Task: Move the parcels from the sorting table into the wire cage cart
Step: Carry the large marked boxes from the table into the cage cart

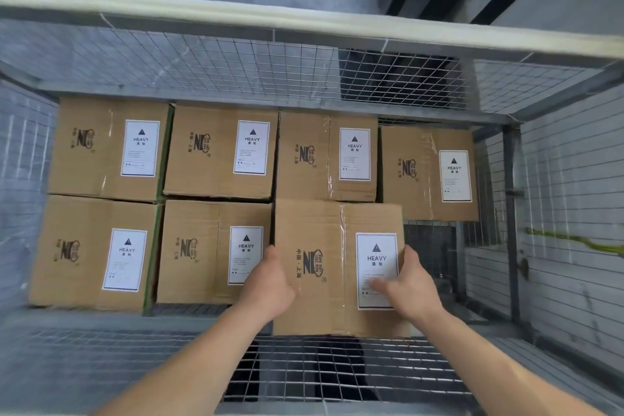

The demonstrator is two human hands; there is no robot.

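Left hand point(270, 280) clamped on the left edge of the held parcel point(320, 223), thumb lying on the top face, fingers curled down the side and hidden there. Right hand point(410, 284) wrapped over the right edge of the held parcel in the same way, thumb pressed across the white HEAVY label point(374, 257), outline a little blurred. Both bare forearms reaching in over the near mesh wall point(337, 371) of the wire cage cart point(219, 67), just this side of the held parcel. Held parcel itself a brown taped carton, label side up, inside the cart, looming larger than its neighbours and overlapping the near edges of the two cartons behind it; cannot tell whether its underside touches the cart floor. Left of the held parcel, just beside it, second parcel point(212, 250), then third parcel point(94, 253) further left, both lying flat with labels up. Behind the held parcel, a back row along the far mesh: fourth parcel point(108, 149) and fifth parcel point(219, 152) off to the left, sixth parcel point(304, 159) straight behind, seventh parcel point(415, 172) behind and to the right. Right of the held parcel, a patch of dark wire floor point(429, 246) up to the side wall. Well behind the held parcel, past the back row, a pale padded top rail point(304, 22); far to the right, outside the mesh, a yellow-green strap point(574, 240).
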